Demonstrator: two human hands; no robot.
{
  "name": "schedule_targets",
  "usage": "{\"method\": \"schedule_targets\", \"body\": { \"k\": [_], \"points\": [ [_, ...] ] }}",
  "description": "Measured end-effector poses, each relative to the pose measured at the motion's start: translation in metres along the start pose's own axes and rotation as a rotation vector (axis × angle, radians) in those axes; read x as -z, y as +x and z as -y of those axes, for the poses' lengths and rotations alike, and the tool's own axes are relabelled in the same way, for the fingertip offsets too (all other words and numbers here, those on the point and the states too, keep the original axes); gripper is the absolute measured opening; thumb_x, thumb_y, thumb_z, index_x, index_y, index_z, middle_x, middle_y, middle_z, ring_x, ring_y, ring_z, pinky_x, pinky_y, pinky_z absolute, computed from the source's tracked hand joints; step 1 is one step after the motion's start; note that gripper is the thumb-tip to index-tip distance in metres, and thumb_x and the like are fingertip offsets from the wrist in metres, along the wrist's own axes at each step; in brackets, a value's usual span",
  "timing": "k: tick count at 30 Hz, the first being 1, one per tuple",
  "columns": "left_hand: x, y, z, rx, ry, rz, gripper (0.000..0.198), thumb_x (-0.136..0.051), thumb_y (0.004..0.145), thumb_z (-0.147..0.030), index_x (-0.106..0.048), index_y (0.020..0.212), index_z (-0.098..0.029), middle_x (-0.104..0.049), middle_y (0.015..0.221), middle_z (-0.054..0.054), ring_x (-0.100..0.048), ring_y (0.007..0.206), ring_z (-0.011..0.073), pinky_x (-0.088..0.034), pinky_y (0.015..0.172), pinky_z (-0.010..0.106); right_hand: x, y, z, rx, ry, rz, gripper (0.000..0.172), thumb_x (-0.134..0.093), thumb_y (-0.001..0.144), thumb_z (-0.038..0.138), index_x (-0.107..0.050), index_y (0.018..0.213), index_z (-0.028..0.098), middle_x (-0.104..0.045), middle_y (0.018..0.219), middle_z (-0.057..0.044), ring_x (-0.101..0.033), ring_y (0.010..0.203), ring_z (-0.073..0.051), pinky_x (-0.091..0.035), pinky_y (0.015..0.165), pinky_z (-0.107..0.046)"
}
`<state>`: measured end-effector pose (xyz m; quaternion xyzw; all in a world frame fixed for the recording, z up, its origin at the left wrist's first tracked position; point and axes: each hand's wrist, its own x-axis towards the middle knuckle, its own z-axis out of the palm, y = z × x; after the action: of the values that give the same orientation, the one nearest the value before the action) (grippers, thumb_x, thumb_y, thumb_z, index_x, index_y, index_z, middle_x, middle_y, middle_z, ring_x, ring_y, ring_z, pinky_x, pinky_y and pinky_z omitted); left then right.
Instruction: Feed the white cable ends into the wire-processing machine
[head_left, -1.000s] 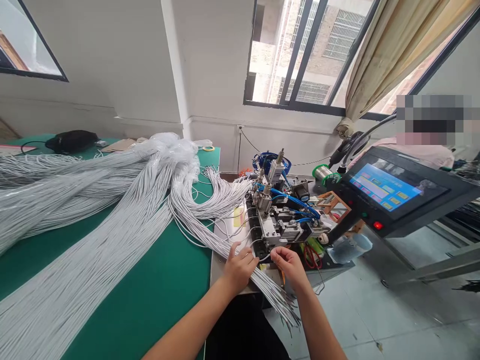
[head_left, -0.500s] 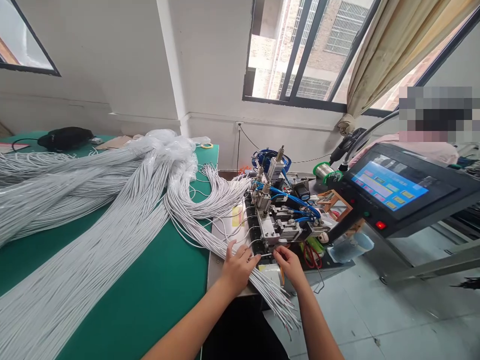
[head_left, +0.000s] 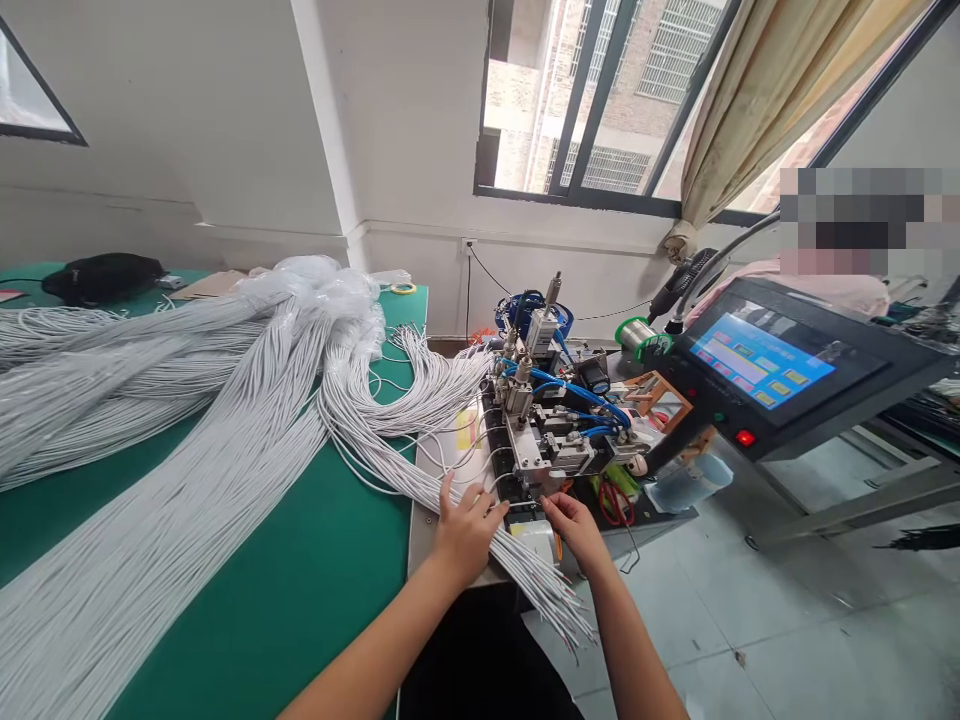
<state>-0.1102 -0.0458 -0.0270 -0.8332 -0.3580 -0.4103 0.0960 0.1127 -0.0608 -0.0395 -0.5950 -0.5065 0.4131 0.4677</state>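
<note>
My left hand point(head_left: 466, 532) rests palm down across a bundle of white cables point(head_left: 401, 470), its outer fingers spread. Its thumb and forefinger close on a single white cable point(head_left: 523, 502) that runs along the front of the machine. My right hand point(head_left: 571, 522) pinches the far end of this cable between thumb and fingertips; the tip itself is hidden. Between and beyond my hands stands a benchtop machine point(head_left: 531, 450) with metal cylinders and blue air tubes. Loose cable ends point(head_left: 559, 605) with small reddish tips hang past the table edge below my hands.
Long heaps of white cables point(head_left: 187, 500), partly wrapped in clear plastic point(head_left: 307, 280), cover the green table point(head_left: 300, 590). A lit touchscreen point(head_left: 761, 360) stands at right, near a solder wire spool point(head_left: 636, 337) and a plastic container point(head_left: 690, 482). Another person point(head_left: 817, 290) is behind the screen.
The whole view has shifted slightly, moving the scene left and a little up. Both hands keep their places at the machine with the cable between them.
</note>
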Motion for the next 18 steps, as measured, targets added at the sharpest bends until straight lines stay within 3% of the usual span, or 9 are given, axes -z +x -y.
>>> {"method": "schedule_targets", "body": {
  "k": [4, 11, 14, 18],
  "points": [
    [0.002, -0.002, 0.001, 0.002, -0.009, 0.023, 0.032, -0.051, 0.079, -0.009, -0.067, 0.102, -0.024, -0.07, 0.087, 0.003, -0.06, 0.1, 0.023, -0.003, 0.112, 0.058, 0.023, -0.029, 0.006, 0.016, -0.159, -0.023, 0.045, -0.057, 0.079, 0.06, -0.059, 0.069, 0.016, -0.053, 0.066, -0.001, -0.044, 0.064, -0.014, -0.034, 0.06, -0.026],
    [0.005, 0.0, -0.001, 0.006, -0.007, 0.035, 0.035, -0.048, 0.078, -0.005, -0.067, 0.102, -0.024, -0.071, 0.089, 0.003, -0.06, 0.101, 0.0222, -0.004, 0.113, 0.057, 0.038, -0.081, 0.022, -0.069, -0.271, 0.306, 0.038, -0.061, 0.08, 0.054, -0.066, 0.077, 0.016, -0.058, 0.069, -0.001, -0.047, 0.063, -0.013, -0.035, 0.057, -0.024],
    [0.007, -0.001, -0.001, 0.007, 0.004, 0.03, 0.036, -0.049, 0.077, -0.005, -0.066, 0.102, -0.024, -0.071, 0.088, 0.003, -0.06, 0.101, 0.0231, -0.004, 0.112, 0.059, 0.035, -0.087, 0.025, -0.077, -0.232, 0.3, 0.036, -0.063, 0.079, 0.052, -0.067, 0.074, 0.017, -0.059, 0.068, -0.001, -0.049, 0.064, -0.014, -0.037, 0.058, -0.024],
    [0.006, -0.001, 0.0, -0.005, 0.028, 0.062, 0.037, -0.051, 0.076, -0.007, -0.066, 0.104, -0.024, -0.071, 0.094, 0.004, -0.058, 0.105, 0.0237, -0.001, 0.113, 0.061, 0.035, -0.083, 0.023, -0.042, -0.255, 0.201, 0.039, -0.061, 0.079, 0.056, -0.068, 0.075, 0.018, -0.06, 0.069, -0.002, -0.049, 0.063, -0.015, -0.037, 0.056, -0.025]
  ]
}}
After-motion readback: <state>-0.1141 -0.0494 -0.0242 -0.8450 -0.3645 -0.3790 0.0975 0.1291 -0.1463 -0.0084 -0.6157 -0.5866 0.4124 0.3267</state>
